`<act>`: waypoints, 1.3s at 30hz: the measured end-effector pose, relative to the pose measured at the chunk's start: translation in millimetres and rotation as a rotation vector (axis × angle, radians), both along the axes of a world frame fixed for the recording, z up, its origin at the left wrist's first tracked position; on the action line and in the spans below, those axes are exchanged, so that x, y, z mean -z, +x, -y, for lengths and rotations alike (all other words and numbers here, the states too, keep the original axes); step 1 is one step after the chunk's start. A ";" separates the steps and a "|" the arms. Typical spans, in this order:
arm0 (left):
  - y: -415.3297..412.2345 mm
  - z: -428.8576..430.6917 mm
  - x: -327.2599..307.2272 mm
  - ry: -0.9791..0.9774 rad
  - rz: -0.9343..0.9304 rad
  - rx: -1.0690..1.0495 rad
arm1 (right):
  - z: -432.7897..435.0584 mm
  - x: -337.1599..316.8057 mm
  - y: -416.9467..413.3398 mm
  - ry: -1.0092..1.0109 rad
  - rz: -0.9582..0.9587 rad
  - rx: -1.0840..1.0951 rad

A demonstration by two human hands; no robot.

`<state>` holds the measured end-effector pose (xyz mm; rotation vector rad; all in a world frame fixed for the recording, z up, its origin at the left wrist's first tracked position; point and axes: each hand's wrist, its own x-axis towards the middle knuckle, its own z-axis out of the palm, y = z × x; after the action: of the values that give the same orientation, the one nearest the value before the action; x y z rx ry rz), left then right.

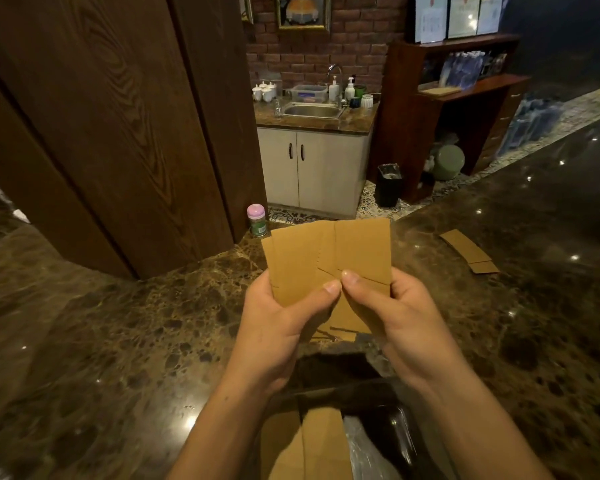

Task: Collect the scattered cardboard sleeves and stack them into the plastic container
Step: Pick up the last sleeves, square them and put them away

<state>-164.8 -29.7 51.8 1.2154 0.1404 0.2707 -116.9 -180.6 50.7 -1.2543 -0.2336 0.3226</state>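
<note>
Both hands hold a fanned bunch of flat brown cardboard sleeves [326, 261] above the dark marble counter [118, 341]. My left hand [278, 327] grips the bunch from the left, thumb on its front. My right hand [395, 317] pinches it from the right, thumb beside the left thumb. Below my wrists stands the clear plastic container [392, 431], with a few sleeves [312, 445] lying flat in it. More loose sleeves [471, 256] lie on the counter to the right, apart from my hands.
A small jar with a pink lid [257, 220] stands at the counter's far edge beside a dark wooden pillar [118, 133]. Beyond the counter are a sink cabinet [312, 133], a black bin [388, 185] and wooden shelves [458, 91].
</note>
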 end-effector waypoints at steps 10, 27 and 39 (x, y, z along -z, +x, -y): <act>0.3 -8.7 9.8 -0.110 -0.038 -0.057 | 18.2 -3.1 9.6 0.067 -0.073 0.076; 1.2 14.8 12.9 0.369 0.025 -0.118 | -0.2 -0.6 -11.8 -0.249 0.244 0.095; -8.8 -0.6 2.1 -0.109 -0.089 0.050 | 15.4 -18.8 11.8 -0.141 0.093 -0.011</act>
<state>-173.6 -29.1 49.7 1.1213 0.1989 0.1632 -105.2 -196.0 69.5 -1.4091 -0.3010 0.2943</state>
